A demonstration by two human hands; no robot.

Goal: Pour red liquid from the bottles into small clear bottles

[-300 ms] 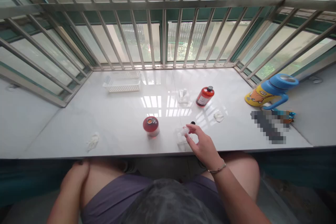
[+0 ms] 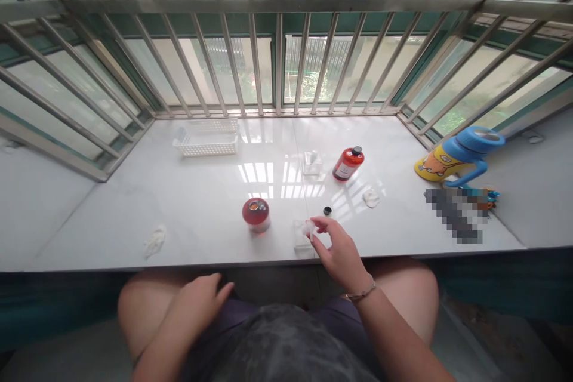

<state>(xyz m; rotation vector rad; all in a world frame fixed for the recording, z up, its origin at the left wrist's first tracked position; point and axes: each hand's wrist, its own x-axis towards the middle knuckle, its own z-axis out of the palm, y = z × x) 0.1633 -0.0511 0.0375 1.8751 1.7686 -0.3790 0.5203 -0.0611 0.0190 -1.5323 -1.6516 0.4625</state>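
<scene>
Some bare counter [image 2: 282, 224] separates uncapped bottle [image 2: 256, 218] and right hand [image 2: 339, 255], which pinches a clear piece [image 2: 308, 228] by the edge [image 2: 277, 262].

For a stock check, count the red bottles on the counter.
2: an uncapped bottle to the left of the right hand, and a capped bottle beyond that hand, farther back.

The uncapped bottle [image 2: 256, 219] and white tabletop [image 2: 102, 215] look smooth and glossy. The perforated basket [image 2: 208, 148] near the tabletop's far edge looks plastic.
</scene>
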